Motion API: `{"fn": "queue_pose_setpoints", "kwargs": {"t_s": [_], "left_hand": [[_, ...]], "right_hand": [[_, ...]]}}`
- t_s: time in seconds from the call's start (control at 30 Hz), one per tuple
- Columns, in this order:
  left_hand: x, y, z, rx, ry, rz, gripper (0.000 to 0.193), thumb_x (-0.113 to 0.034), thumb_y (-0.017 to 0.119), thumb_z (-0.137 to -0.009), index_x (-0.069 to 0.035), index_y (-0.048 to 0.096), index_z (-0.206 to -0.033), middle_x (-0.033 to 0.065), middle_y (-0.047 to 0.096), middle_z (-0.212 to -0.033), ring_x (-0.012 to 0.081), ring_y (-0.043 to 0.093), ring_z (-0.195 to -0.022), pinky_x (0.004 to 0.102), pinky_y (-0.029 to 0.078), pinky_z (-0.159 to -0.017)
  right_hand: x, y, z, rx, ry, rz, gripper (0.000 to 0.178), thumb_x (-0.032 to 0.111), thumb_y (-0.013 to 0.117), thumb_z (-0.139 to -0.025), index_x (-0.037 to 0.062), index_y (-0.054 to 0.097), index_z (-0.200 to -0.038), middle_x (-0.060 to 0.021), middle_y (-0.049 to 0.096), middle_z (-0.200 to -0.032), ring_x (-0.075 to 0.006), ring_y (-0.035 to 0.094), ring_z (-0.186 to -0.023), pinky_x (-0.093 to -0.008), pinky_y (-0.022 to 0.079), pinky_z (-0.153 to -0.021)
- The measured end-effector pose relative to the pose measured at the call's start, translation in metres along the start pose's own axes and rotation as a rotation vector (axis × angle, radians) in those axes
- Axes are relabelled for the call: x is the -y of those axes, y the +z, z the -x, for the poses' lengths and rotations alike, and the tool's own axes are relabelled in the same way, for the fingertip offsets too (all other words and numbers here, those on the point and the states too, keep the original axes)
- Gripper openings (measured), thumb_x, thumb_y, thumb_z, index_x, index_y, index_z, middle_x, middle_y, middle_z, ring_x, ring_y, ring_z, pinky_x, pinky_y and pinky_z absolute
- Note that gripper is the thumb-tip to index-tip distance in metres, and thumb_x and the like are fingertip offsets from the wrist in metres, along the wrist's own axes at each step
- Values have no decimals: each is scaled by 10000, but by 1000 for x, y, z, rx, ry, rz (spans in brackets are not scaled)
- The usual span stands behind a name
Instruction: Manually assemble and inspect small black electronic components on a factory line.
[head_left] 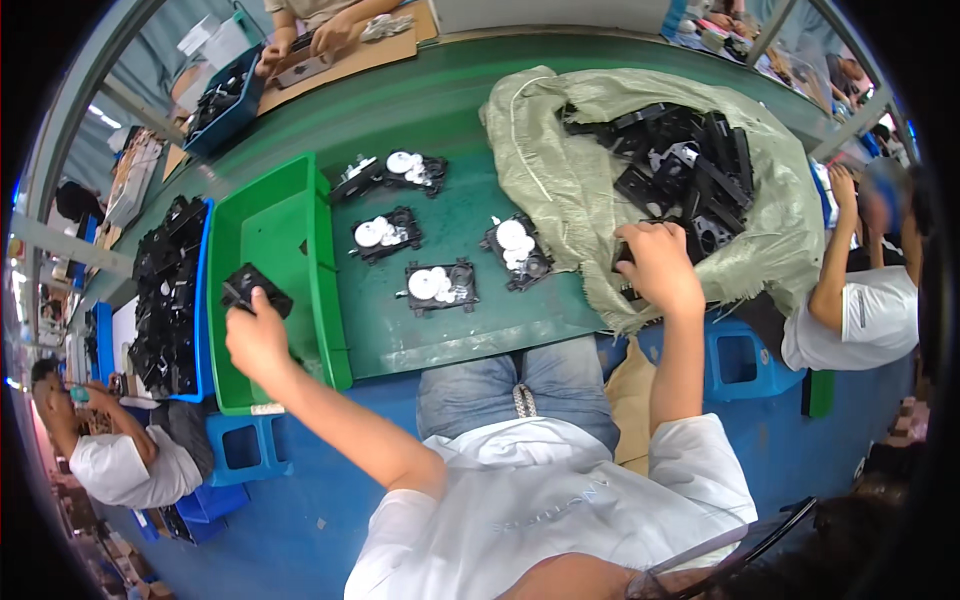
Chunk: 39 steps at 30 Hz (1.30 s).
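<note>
My left hand [258,342] grips a black plastic housing [256,291] over the green bin [322,255], with the thumb on top. On the right, my right hand [660,265] reaches into the near side of a woven sack [530,130]. Its fingers are curled round a black plastic part [620,252], mostly hidden by the hand. Black plastic housings [685,165] fill the sack in a heap. Between my hands, several black gear assemblies with white gears [440,286] lie spread on the green tabletop [400,340].
Left of the green bin stands a blue crate [206,300] heaped with black parts. A blue bin [225,105] stands at the far left. Across the table a person's hands [325,38] work over cardboard. Other people sit on both sides, near blue stools [745,358].
</note>
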<state>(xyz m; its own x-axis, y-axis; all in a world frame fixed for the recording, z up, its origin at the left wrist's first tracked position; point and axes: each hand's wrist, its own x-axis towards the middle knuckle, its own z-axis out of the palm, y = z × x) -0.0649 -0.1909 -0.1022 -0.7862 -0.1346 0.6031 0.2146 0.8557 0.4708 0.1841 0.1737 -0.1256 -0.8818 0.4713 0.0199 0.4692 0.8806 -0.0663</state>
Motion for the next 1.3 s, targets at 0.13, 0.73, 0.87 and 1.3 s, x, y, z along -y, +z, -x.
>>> {"fn": "queue_pose_setpoints", "kwargs": {"t_s": [0.13,0.73,0.87,1.3], "left_hand": [[11,10,3,-117,52,-291,350,-226,600,-910,36,613,-1142,181,676,-1006,360,649,-871,452,507,-813],[-11,62,92,668,442,246,206,-24,644,-822,-23,687,-1024,126,646,-992,273,624,-850,352,514,-773],[-18,50,91,681,425,558,190,-53,665,-818,-34,699,-1004,107,646,-931,245,604,-808,334,508,-745],[-105,39,89,428,15,1608,69,-59,516,-834,-25,552,-882,76,554,-829,143,425,-694,245,359,-640]], "right_hand": [[-26,8,-6,-128,-102,-184,404,30,707,-726,42,656,-1127,-116,665,-921,-285,637,-842,-339,488,-765],[12,49,-32,-481,151,-354,323,74,665,-781,-1,675,-1095,-98,595,-779,-221,563,-687,-323,488,-686],[-10,51,-30,-379,105,-178,338,100,649,-822,-12,645,-1140,-107,638,-864,-219,585,-725,-328,489,-710],[42,27,-26,-219,123,-2720,375,171,541,-910,77,575,-1272,-259,547,-1287,-341,532,-1199,-416,475,-932]]}}
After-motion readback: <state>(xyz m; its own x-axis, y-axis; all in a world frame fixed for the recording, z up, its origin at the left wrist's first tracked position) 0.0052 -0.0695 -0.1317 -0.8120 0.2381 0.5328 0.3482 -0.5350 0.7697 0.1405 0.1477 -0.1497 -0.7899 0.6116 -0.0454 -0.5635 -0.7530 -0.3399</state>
